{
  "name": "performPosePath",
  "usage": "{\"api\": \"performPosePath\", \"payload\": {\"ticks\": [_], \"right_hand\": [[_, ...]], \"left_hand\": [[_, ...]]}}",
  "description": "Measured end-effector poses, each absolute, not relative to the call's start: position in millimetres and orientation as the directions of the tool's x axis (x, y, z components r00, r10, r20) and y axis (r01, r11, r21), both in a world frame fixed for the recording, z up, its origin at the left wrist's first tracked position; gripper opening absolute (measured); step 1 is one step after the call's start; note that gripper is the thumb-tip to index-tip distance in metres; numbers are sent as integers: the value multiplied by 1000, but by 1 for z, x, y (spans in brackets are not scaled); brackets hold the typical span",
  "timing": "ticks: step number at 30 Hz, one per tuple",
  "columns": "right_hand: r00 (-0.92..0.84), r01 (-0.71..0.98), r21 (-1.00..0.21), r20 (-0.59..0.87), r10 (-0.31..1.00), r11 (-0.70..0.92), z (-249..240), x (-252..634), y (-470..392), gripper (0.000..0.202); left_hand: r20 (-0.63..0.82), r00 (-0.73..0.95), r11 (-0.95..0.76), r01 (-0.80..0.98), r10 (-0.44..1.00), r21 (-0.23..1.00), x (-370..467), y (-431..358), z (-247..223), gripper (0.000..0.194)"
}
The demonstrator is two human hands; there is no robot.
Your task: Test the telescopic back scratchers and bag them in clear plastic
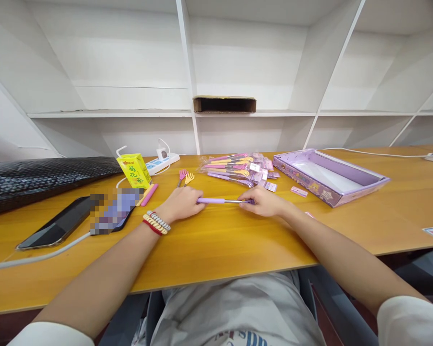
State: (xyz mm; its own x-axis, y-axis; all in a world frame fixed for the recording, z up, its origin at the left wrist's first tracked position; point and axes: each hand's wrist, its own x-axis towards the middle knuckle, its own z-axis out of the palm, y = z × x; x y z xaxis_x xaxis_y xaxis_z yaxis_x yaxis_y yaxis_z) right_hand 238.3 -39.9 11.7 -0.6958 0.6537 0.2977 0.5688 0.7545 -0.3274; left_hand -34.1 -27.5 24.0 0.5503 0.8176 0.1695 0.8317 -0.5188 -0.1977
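Note:
A purple telescopic back scratcher point(212, 200) lies level between my hands, its metal rod partly showing. My left hand point(184, 203) is closed on the handle end. My right hand point(262, 201) is closed round the far end, where the purple claw is mostly covered by my fingers. Just beyond my left hand are a pink back scratcher point(182, 175) and a yellow back scratcher point(189, 179), their middles hidden behind the hand. Farther back lies a pile of packaged back scratchers point(234, 168) in clear plastic, in pink, yellow and purple, with printed tags.
To the right stands a purple display box point(332, 175), with a pink label point(299, 191) beside it. On the left are a yellow drink carton point(135, 171), two phones, one a black phone point(59, 223), a power strip point(162, 164) and a black bag point(50, 180). White shelves hold a cardboard box point(224, 105).

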Motion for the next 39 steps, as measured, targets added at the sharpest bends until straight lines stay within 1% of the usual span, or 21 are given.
{"api": "performPosePath", "payload": {"ticks": [3, 6, 10, 14, 21, 24, 30, 34, 36, 39], "right_hand": [[-719, 535, -250, 368, 590, 807, 12, 233, -48, 28], [-707, 547, -198, 411, 576, 813, 10, 227, -55, 30], [-707, 558, -160, 422, 567, 814, 8, 223, -60, 28], [-731, 548, -137, 400, 552, 825, 10, 223, -61, 22], [-724, 555, -146, 402, 561, 819, 7, 219, -63, 20], [-720, 551, -148, 413, 557, 821, 3, 217, -63, 20], [-692, 563, -171, 439, 574, 809, 0, 216, -55, 24], [-632, 571, -255, 469, 617, 780, 1, 220, -49, 25], [-622, 560, -287, 474, 623, 777, 1, 224, -45, 30], [-643, 535, -285, 473, 602, 795, 1, 230, -39, 38]], "left_hand": [[148, 550, -508, 825, 822, -248, -31, -30, 22, 38], [146, 537, -484, 827, 831, -286, -28, -34, 24, 40], [156, 504, -444, 842, 849, -306, -26, -37, 29, 45], [131, 495, -435, 840, 859, -323, -20, -42, 32, 44], [149, 497, -417, 829, 855, -372, -12, -51, 36, 32], [172, 498, -413, 832, 850, -371, -10, -52, 37, 30], [249, 506, -420, 847, 826, -327, -2, -54, 32, 32], [309, 500, -425, 861, 809, -280, -1, -55, 30, 33], [310, 498, -429, 863, 809, -267, -5, -51, 29, 31], [310, 464, -401, 882, 829, -248, -14, -43, 26, 29]]}}
